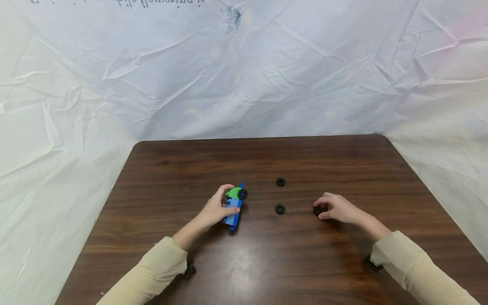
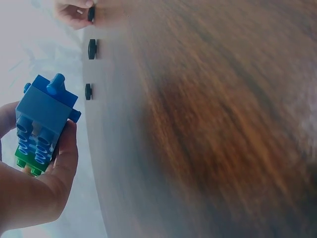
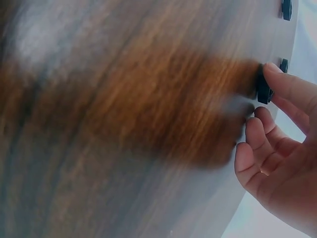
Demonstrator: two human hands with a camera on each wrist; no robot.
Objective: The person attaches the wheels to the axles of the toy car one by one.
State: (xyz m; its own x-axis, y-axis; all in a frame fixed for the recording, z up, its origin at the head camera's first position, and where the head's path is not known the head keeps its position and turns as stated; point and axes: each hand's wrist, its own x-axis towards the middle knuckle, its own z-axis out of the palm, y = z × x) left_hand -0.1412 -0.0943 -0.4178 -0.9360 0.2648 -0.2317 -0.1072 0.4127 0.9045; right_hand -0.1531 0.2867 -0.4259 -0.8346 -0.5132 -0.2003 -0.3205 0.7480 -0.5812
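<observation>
My left hand (image 1: pixel 213 210) grips a toy vehicle of blue and green blocks (image 1: pixel 233 207), with a black wheel (image 1: pixel 242 194) fitted at its green end. In the left wrist view the blue block (image 2: pixel 45 105) has pegs sticking out, and the fingers lie round its sides. Over to the right, my right hand (image 1: pixel 340 208) pinches a black wheel (image 1: pixel 317 210) between thumb and fingers at the table surface. The right wrist view shows that wheel (image 3: pixel 264 85) standing at the thumb tip, with the other fingers curled below it.
Two loose black wheels, one farther back (image 1: pixel 280 182) and one nearer (image 1: pixel 280 209), lie on the brown wooden table (image 1: pixel 259 156) between the hands. A pale, wrinkled sheet (image 1: pixel 244 84) hangs behind the table and down both sides.
</observation>
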